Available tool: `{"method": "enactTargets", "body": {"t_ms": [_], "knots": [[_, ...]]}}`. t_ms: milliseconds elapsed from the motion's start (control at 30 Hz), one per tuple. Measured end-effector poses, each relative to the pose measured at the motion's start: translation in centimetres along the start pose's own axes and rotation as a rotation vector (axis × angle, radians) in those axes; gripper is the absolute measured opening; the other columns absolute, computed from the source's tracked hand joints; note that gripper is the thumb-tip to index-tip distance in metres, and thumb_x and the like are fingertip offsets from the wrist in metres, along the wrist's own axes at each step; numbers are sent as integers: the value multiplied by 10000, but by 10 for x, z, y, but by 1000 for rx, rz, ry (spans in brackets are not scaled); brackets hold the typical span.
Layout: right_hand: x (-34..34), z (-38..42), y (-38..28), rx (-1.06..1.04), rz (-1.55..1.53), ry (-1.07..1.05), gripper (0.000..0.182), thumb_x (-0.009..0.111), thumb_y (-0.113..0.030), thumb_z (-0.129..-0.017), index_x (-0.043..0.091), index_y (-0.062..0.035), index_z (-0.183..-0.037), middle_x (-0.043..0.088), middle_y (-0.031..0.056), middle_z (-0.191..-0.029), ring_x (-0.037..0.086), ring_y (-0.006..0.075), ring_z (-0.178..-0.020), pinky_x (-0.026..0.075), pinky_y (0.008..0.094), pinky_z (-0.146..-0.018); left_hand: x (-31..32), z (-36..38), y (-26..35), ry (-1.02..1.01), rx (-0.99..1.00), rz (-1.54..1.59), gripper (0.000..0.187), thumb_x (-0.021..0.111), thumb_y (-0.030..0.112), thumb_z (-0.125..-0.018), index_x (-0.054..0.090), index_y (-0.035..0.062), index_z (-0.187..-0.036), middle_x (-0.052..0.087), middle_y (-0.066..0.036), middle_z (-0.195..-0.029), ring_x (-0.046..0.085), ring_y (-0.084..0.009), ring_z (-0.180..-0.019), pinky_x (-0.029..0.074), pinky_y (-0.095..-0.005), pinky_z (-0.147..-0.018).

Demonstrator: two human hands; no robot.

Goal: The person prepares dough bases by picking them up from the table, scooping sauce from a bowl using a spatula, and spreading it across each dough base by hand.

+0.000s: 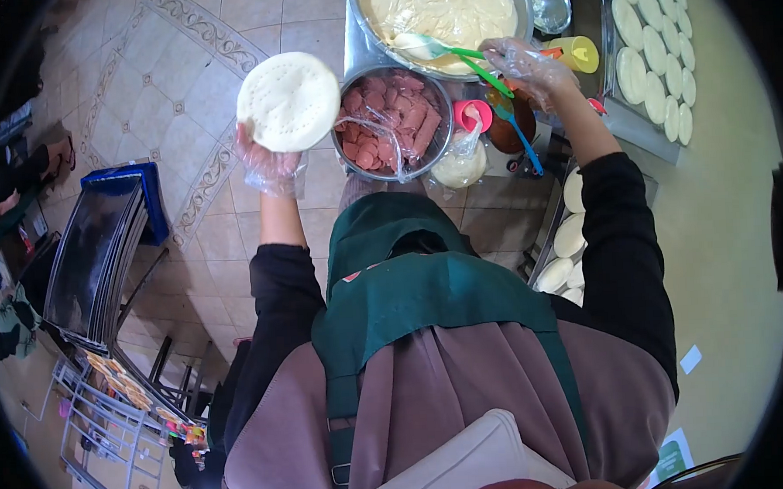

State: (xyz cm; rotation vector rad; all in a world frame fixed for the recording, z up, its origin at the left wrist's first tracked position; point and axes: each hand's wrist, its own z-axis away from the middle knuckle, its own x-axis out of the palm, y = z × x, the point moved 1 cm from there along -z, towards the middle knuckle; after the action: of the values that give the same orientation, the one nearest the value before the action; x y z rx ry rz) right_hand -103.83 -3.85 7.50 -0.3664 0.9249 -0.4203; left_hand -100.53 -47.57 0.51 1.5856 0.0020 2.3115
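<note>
My left hand (270, 167), in a clear plastic glove, holds up a round flat white dough disc (287, 102) dotted with small holes. My right hand (530, 66), also gloved, has its fingers closed at the handle of a green-handled spoon (463, 52). The spoon's head is in a large bowl of creamy pale mixture (442, 11). Below that bowl, a metal bowl of sliced pink sausage (386, 127) stands between my hands, with a plastic bag partly over it.
Right of the sausage are a pink cup (473, 116), a knotted bag (460, 165), a reddish-brown container (510, 126) with a blue-handled utensil (529, 144), and a yellow cup (580, 54). Trays of dough discs (654, 51) lie at right. Stacked dark trays (95, 257) stand at left.
</note>
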Motion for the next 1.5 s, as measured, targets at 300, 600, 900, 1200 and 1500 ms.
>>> {"method": "enactTargets", "body": {"t_ms": [300, 600, 900, 1200, 1500], "knots": [[-37, 40, 9, 53, 53, -67, 346, 469, -304, -978, 580, -61, -1198, 614, 156, -1173, 583, 317, -1075, 440, 386, -947, -22, -50, -47, -20, -261, -5, 720, 600, 328, -779, 389, 25, -1397, 439, -215, -1411, 432, -397, -1297, 341, -564, -1083], [-57, 113, -22, -34, 166, 77, 291, 471, -231, -980, 606, -21, -1130, 648, 163, -1067, 610, 296, -1020, 454, 376, -919, 9, -62, -91, -101, -409, 32, 695, 571, 303, -798, 381, -6, -1390, 462, -234, -1384, 462, -391, -1275, 368, -546, -1074], [-5, 183, -92, -272, 126, 614, 219, 572, -140, -906, 623, -84, -1111, 659, 146, -856, 646, 341, -732, 525, 389, -641, 65, -42, -143, -248, -635, 293, 731, 514, 504, -880, 372, 31, -1420, 464, -183, -1406, 450, -371, -1290, 358, -533, -1083], [110, 252, -147, 182, 298, 906, 296, 604, -99, -875, 596, -128, -1170, 628, 127, -815, 619, 341, -657, 503, 437, -569, 132, 6, -180, -222, -609, 263, 517, 405, 395, -967, 485, 29, -1323, 545, -170, -1317, 527, -340, -1211, 432, -496, -1037], [119, 329, -173, 80, -249, 933, 216, 562, -57, -910, 616, -69, -1119, 618, 131, -763, 616, 274, -646, 492, 359, -588, 154, 45, -225, -298, -590, 181, 599, 414, 489, -912, 478, 92, -1356, 519, -124, -1359, 499, -335, -1242, 403, -518, -1055]]}}
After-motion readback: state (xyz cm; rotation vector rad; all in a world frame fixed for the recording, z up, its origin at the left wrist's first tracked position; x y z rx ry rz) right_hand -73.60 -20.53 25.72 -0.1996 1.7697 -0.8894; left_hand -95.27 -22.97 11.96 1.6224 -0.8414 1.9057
